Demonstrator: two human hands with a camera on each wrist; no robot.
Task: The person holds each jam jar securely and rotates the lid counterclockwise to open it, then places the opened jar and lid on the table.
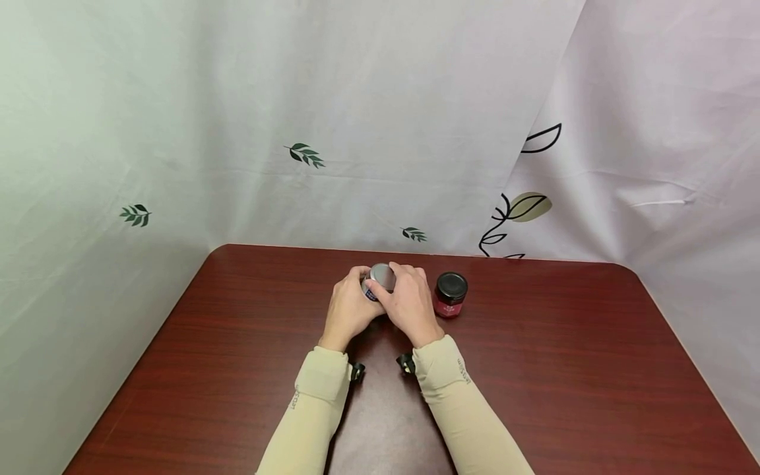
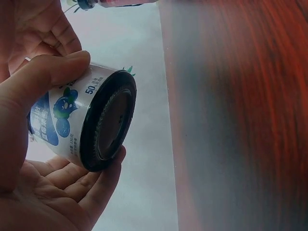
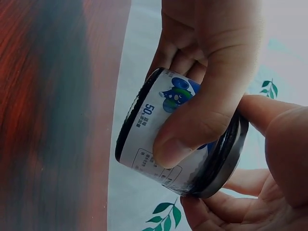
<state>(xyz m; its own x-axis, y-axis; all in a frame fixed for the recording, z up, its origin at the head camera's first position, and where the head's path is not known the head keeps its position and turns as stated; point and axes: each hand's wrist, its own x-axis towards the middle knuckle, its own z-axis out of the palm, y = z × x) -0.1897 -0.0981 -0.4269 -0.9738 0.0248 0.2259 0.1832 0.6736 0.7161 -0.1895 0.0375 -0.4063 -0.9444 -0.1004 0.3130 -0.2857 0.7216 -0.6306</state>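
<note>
A small glass jar with a white and blue blueberry label is held up above the table, its base showing in the left wrist view. My left hand grips the body, thumb pressed across the label and fingers wrapped behind. On the lid, which looks shiny grey from above in the head view, my right hand has its thumb on one side and fingertips on the other. Just right of the hands stands a second jar with a black lid and red label, upright and untouched.
The dark red wooden table has rounded far corners. A white cloth curtain with leaf prints hangs behind it and along both sides. Each forearm wears a pale sleeve with a small black wrist camera by the cuff.
</note>
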